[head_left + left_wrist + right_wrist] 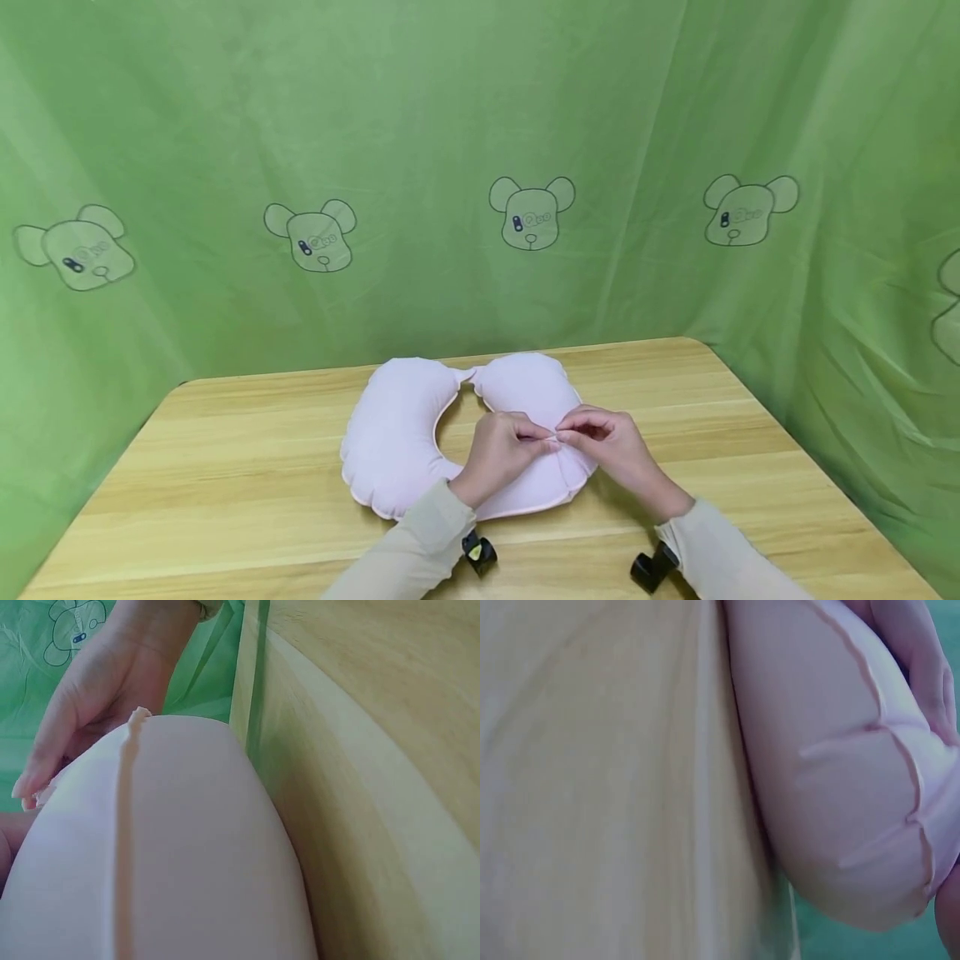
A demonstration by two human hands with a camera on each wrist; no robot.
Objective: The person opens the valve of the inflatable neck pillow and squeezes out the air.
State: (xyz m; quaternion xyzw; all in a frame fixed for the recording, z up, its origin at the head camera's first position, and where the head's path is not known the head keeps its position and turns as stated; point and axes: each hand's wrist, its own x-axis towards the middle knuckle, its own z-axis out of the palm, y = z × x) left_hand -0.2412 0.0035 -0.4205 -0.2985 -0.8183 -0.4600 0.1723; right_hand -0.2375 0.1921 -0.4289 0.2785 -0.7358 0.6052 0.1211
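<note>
The pink inflatable neck pillow (397,433) lies flat on the wooden surface (225,467), so both hands can work. The left hand (501,454) and right hand (611,446) meet at its near right arm, each pinching something tiny there, probably the valve.

A pale pink inflated pillow (172,855) filled most of the shot, its raised seam running straight up toward a hand (105,690). That hand's fingers (34,776) curled down just over the pillow's far edge. Off beside them sat the wooden bench (375,750), with green cloth (22,667) behind.
</note>
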